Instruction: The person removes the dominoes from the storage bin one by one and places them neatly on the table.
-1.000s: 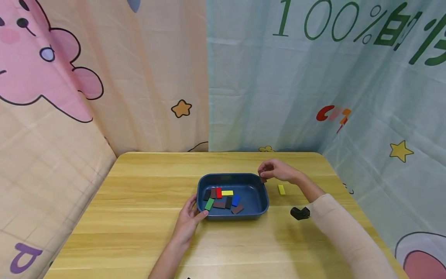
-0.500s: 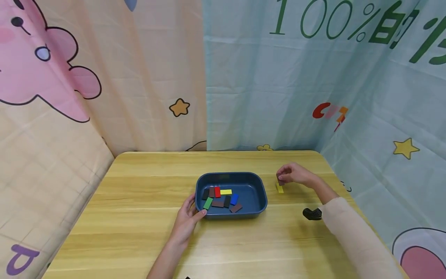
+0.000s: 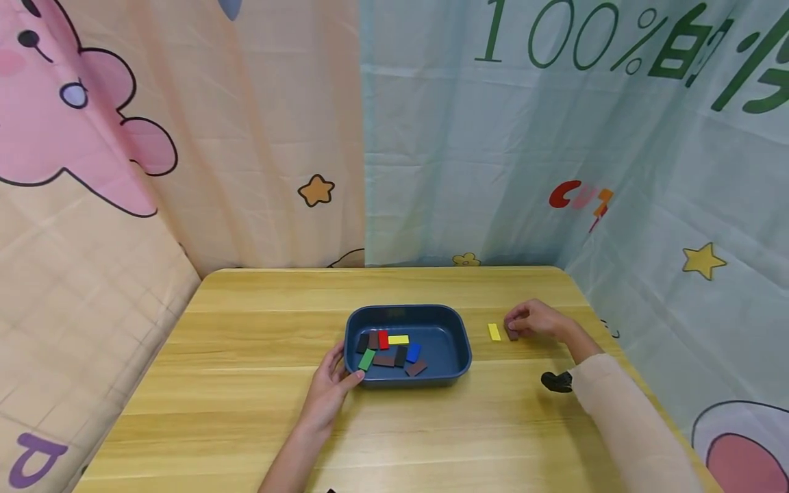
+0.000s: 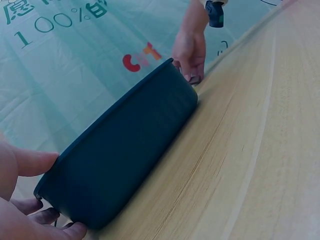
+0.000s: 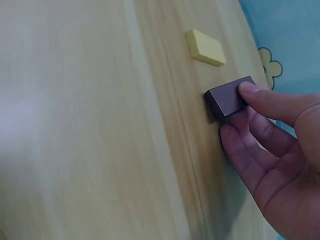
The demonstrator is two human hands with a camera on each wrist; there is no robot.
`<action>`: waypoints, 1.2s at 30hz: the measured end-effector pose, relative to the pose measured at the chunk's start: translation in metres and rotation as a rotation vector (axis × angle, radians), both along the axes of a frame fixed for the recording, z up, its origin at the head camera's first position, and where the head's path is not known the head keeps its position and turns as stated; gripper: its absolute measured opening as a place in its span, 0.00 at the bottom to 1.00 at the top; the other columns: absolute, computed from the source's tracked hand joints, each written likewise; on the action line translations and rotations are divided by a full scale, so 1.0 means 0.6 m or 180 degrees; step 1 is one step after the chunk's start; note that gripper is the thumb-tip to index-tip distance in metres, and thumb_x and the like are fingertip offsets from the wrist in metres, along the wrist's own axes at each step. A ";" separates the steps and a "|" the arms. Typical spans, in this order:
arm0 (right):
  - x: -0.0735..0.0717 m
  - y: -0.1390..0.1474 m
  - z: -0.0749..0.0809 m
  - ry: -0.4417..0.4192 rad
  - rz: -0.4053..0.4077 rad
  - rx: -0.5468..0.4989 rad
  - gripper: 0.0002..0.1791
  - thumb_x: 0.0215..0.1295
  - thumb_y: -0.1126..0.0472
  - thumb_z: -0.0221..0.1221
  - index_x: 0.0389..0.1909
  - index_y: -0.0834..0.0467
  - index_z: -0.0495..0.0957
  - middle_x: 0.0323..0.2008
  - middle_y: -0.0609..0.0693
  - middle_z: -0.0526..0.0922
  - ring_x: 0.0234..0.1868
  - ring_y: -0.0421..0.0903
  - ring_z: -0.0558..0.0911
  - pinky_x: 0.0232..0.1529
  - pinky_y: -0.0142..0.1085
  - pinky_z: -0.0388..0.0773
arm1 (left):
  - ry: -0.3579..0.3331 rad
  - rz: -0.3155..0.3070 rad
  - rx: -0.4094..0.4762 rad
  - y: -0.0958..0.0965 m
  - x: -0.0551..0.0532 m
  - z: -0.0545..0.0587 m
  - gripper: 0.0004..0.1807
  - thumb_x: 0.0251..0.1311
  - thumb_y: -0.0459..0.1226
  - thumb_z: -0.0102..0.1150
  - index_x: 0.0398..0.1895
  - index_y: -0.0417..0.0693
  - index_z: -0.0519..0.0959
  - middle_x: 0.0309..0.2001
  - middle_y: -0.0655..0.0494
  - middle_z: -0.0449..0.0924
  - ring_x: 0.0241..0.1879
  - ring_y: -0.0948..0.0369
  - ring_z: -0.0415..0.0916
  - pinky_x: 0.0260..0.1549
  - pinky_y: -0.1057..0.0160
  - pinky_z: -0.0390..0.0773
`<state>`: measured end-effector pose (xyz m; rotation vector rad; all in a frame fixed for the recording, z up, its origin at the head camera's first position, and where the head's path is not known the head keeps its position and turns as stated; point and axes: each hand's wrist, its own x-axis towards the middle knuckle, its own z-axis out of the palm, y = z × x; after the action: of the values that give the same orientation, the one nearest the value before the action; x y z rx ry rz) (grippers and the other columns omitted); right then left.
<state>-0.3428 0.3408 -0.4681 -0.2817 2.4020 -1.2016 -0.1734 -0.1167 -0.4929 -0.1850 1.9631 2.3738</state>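
Pinching a brown block [image 5: 226, 98] in the right hand [image 3: 536, 320], with the thumb laid on one broad face and the fingers partly curled beneath. Not clenched; curled only to the thickness of the block, and set toward one end, presumably to keep the other end free of the fingertips for easier steering. Held low over the bench [image 3: 185, 411], perhaps touching it (hard to tell from either angle).

Just left of the right hand, on the bench: a yellow block [image 3: 494, 332], lying flat, beside the brown block but apart from it, probably with enough of a gap to avoid a knock from the fingers.

Farther left, between the two hands: a blue tray [image 3: 419, 382], resting on the bench and gripped at its end by the left hand [image 3: 329, 394]. Held there with the thumb over the rim and the fingers around the outside, likely to steady it against sliding.

Inside, mostly toward the left hand: a green block [image 3: 366, 359] nearest the thumb, then black blocks [image 3: 401, 356], more brown blocks [image 3: 383, 361], a red block [image 3: 383, 340], another yellow block [image 3: 398, 339] and a blue block [image 3: 414, 352], scattered at various angles.
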 end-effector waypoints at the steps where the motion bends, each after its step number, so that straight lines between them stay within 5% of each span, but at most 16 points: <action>1: -0.001 0.001 -0.003 -0.0001 -0.0024 0.0047 0.11 0.74 0.71 0.59 0.52 0.74 0.81 0.40 0.56 0.86 0.40 0.50 0.83 0.45 0.41 0.85 | 0.0009 0.0006 0.0001 0.000 0.000 0.000 0.39 0.67 0.22 0.60 0.79 0.37 0.56 0.78 0.35 0.55 0.74 0.38 0.57 0.64 0.56 0.74; 17: 0.004 -0.002 -0.024 0.0528 0.0074 0.0260 0.10 0.72 0.72 0.60 0.49 0.73 0.81 0.35 0.55 0.86 0.34 0.47 0.81 0.34 0.38 0.78 | -0.0043 0.0035 -0.0008 -0.004 -0.002 0.000 0.39 0.67 0.23 0.60 0.79 0.38 0.57 0.78 0.36 0.54 0.75 0.39 0.57 0.64 0.54 0.72; 36: -0.002 -0.016 -0.007 0.0690 -0.0003 0.0541 0.12 0.74 0.67 0.60 0.53 0.70 0.81 0.42 0.56 0.84 0.40 0.51 0.80 0.37 0.40 0.80 | -0.0049 0.0016 -0.0053 -0.002 -0.001 -0.001 0.39 0.67 0.24 0.61 0.79 0.38 0.57 0.78 0.36 0.54 0.75 0.39 0.56 0.66 0.50 0.70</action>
<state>-0.3438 0.3310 -0.4724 -0.3738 2.6714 -1.0036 -0.1739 -0.1177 -0.4932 -0.2086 1.9787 2.3523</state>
